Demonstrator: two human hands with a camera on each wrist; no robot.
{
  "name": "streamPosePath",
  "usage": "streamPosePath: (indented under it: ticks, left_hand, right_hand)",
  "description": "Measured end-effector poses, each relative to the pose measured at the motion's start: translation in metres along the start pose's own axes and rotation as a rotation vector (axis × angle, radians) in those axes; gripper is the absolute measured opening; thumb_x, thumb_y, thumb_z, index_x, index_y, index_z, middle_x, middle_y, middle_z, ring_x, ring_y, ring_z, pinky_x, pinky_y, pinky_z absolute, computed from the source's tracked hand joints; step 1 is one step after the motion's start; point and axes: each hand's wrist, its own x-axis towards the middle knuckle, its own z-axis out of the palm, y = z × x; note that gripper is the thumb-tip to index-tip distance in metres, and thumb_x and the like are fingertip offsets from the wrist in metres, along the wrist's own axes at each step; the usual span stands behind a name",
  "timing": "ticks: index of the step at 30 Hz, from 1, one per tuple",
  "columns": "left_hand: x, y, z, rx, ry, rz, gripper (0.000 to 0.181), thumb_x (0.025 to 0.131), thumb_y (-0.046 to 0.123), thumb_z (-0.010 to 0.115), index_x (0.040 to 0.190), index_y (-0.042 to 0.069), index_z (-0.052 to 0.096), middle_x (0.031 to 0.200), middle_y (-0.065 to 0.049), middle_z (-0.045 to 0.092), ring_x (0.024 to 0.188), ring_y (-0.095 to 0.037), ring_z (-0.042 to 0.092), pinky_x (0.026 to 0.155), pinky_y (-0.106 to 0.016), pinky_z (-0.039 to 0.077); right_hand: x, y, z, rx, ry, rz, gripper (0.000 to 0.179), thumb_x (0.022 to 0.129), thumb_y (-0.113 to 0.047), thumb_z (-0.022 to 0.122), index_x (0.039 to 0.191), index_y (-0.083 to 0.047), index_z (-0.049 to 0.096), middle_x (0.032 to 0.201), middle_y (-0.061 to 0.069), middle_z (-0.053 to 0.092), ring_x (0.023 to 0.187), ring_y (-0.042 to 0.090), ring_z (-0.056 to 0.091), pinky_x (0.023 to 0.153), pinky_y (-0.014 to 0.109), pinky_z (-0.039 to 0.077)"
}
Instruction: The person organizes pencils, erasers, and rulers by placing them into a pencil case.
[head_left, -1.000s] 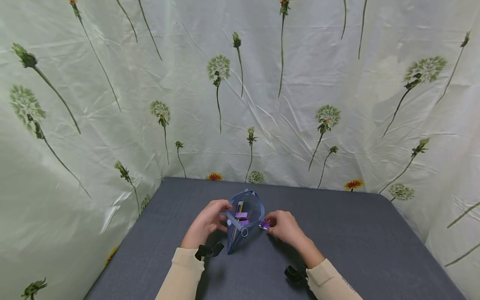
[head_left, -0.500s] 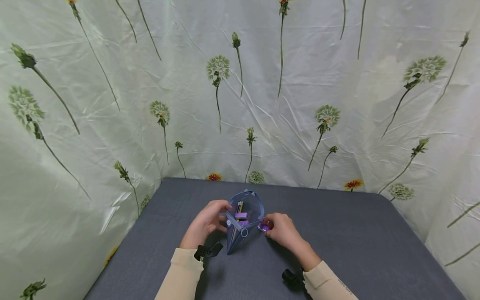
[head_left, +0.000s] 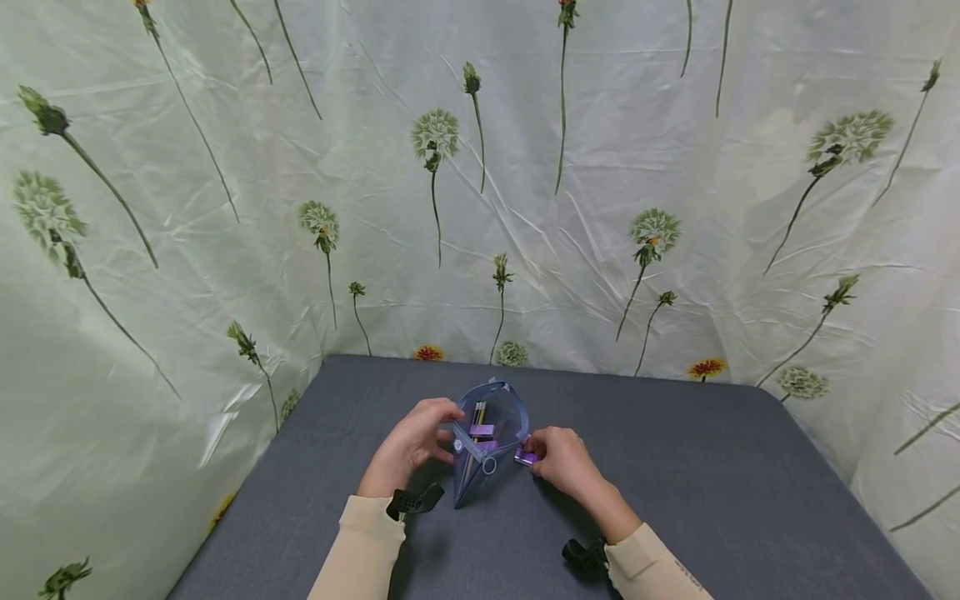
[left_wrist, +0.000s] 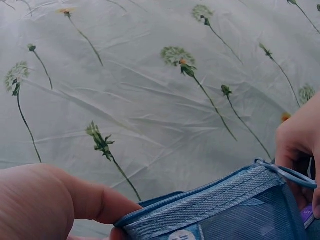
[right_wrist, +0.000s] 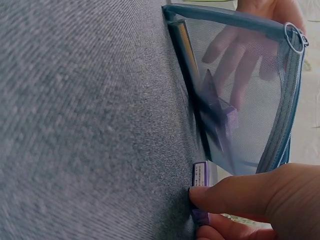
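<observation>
A blue mesh zip pencil pouch (head_left: pixel 467 477) stands with its mouth open on the dark table. My left hand (head_left: pixel 414 442) grips its left rim; in the left wrist view the thumb presses the zip edge (left_wrist: pixel 200 205). Inside lie pencils (head_left: pixel 481 410) and small purple pieces (head_left: pixel 482 431). Just right of the pouch, my right hand (head_left: pixel 567 461) pinches a small purple block (head_left: pixel 527 457) between thumb and fingers. In the right wrist view, the printed label with a barcode (right_wrist: pixel 200 174) shows on that block, low at the tabletop, close by the pouch's lower corner.
The dark grey tabletop (head_left: pixel 697 483) stretches out on both sides of the hands. Behind it hangs a pale curtain (head_left: pixel 360 150) printed with dandelions. A ring-shaped zip pull (head_left: pixel 490 465) hangs at the pouch's front. Black straps with cameras (head_left: pixel 585 554) sit on both wrists.
My right hand has shifted slightly left and down with the purple block, which sits lower beside the pouch. The left hand and pouch stay nearly still.
</observation>
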Motion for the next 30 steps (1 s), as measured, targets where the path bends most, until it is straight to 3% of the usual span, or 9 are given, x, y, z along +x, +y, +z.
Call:
streamPosePath:
  ticks: [7, 19, 30]
  left_hand:
    - [-0.0008, 0.0005, -0.0024, 0.018, -0.037, 0.025, 0.02, 0.092, 0.015, 0.062, 0.073, 0.013, 0.055, 0.123, -0.028, 0.051, 0.087, -0.037, 0.066, 0.063, -0.06, 0.054]
    - [-0.0026, 0.0025, -0.0049, 0.045, -0.009, 0.032, 0.02, 0.095, 0.015, 0.061, 0.076, 0.011, 0.055, 0.121, -0.026, 0.054, 0.088, -0.037, 0.066, 0.063, -0.058, 0.054]
    - [-0.002, 0.001, -0.0066, 0.043, -0.034, 0.023, 0.021, 0.096, 0.016, 0.061, 0.076, 0.012, 0.055, 0.121, -0.024, 0.055, 0.09, -0.037, 0.065, 0.064, -0.058, 0.054]
  right_hand:
    - [0.0007, -0.0012, -0.0003, 0.008, -0.007, 0.019, 0.018, 0.072, -0.001, 0.083, 0.083, -0.011, 0.074, 0.074, -0.003, 0.065, 0.066, 0.009, 0.054, 0.062, 0.034, 0.045]
    - [0.0013, -0.0002, -0.0006, 0.006, -0.028, 0.023, 0.016, 0.073, -0.001, 0.082, 0.082, -0.011, 0.073, 0.073, -0.005, 0.064, 0.065, 0.009, 0.054, 0.061, 0.034, 0.046]
    - [-0.0001, 0.0004, -0.0033, 0.016, -0.039, 0.005, 0.017, 0.072, 0.0, 0.081, 0.081, -0.011, 0.073, 0.073, -0.004, 0.064, 0.065, 0.01, 0.053, 0.061, 0.032, 0.046]
